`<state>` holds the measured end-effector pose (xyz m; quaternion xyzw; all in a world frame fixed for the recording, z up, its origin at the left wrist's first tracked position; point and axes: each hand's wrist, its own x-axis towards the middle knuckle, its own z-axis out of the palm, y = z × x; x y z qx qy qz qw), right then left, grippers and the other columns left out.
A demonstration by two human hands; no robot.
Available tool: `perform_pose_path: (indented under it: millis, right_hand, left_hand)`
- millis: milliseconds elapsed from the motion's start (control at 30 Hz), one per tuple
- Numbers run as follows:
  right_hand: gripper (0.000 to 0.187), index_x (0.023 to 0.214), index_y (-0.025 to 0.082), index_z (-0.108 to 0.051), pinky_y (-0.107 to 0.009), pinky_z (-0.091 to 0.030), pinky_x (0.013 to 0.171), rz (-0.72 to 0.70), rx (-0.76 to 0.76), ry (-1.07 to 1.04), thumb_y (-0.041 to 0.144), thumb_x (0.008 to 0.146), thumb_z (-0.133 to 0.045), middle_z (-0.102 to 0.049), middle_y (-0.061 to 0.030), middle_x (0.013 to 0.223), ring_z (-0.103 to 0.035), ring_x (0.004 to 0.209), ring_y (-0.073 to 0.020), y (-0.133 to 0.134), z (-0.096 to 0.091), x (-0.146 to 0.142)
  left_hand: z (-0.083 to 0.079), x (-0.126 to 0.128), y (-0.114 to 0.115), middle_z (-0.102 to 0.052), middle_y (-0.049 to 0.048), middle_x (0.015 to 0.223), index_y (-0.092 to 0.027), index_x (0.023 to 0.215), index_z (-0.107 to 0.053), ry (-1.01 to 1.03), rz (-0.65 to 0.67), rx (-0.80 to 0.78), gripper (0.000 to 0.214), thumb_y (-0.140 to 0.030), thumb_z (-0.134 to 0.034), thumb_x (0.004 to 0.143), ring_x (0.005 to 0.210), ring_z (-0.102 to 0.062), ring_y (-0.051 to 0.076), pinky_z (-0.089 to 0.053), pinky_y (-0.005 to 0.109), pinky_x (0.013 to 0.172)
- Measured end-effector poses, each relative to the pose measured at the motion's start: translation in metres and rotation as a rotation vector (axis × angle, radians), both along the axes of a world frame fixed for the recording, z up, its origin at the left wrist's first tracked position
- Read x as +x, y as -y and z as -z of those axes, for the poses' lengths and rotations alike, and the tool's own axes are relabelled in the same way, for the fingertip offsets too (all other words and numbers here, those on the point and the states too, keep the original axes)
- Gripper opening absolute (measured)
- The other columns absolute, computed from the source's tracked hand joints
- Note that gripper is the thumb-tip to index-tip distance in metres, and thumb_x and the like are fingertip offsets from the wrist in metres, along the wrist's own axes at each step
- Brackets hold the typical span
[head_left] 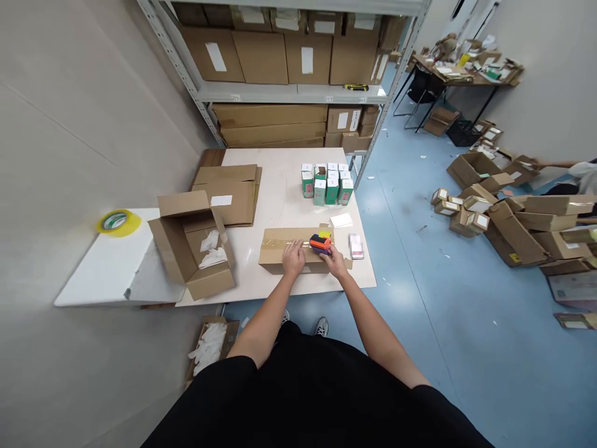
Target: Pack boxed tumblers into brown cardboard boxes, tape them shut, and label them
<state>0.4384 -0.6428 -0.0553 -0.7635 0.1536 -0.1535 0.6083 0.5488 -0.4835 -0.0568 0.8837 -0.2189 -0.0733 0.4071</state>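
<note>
Shelving of grey metal (270,94), loaded with brown cardboard cartons (259,57), stands beyond the far edge of my pale, flat-topped counter (284,186). On the counter's near left sits an open brown cardboard box (212,287) with crumpled white paper (212,257) inside; just beyond it lies a stack of flattened brown cardboard (240,214). A long, low brown cardboard box (275,242) lies before me at the near edge, clear tape along its top. Small green-and-white upright cartons (332,186) are grouped at the far right. My left hand (293,258) rests on the long box's top, fingers extended and laid flat. My right hand (334,261) has its fingers closed around an orange and dark-blue handheld tool (320,242), over the right part of that box. Just right of the box lies a small pale rectangular pack (356,246).
</note>
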Motion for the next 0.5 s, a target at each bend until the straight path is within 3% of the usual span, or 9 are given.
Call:
perform_pose_path:
  millis: [100,233,367,500]
  right_hand:
    - [0.046,0.132,0.023,-0.063,-0.046,-0.053,0.109,-0.018,0.002,0.003,0.042,0.089,-0.063,-0.076,-0.0099,0.125,-0.07,0.119,-0.0291,0.004,-0.001,0.003]
    - [0.05,0.134,0.022,-0.063,-0.045,-0.053,0.109,-0.037,0.01,-0.003,0.04,0.088,-0.064,-0.076,-0.0098,0.124,-0.072,0.116,-0.0275,0.01,-0.002,0.007]
    - [0.049,0.134,0.021,-0.063,-0.045,-0.054,0.107,-0.045,0.011,-0.013,0.038,0.088,-0.065,-0.077,-0.0096,0.124,-0.072,0.115,-0.0261,0.013,0.0,0.01]
    - [0.046,0.132,0.022,-0.064,-0.044,-0.056,0.103,-0.038,-0.006,-0.043,0.037,0.089,-0.065,-0.077,-0.0077,0.124,-0.072,0.114,-0.025,0.012,0.003,0.011]
  left_hand:
    - [-0.021,0.017,0.007,-0.071,0.0129,0.139,-0.016,0.135,-0.072,-0.178,-0.105,-0.212,0.048,-0.031,-0.042,0.1,0.135,-0.063,0.026,-0.045,0.044,0.118]
    - [-0.061,0.049,0.025,-0.077,0.0143,0.127,-0.013,0.119,-0.078,-0.347,0.089,-0.385,0.042,-0.042,-0.056,0.097,0.121,-0.07,0.027,-0.051,0.04,0.109]
    - [-0.098,0.076,0.043,-0.079,0.0133,0.118,-0.015,0.106,-0.082,-0.484,0.356,-0.324,0.04,-0.048,-0.074,0.086,0.111,-0.072,0.027,-0.056,0.037,0.099]
    - [-0.119,0.093,0.058,-0.082,0.0089,0.096,-0.016,0.095,-0.084,-0.524,0.605,-0.147,0.039,-0.048,-0.085,0.073,0.09,-0.072,0.023,-0.057,0.033,0.086]
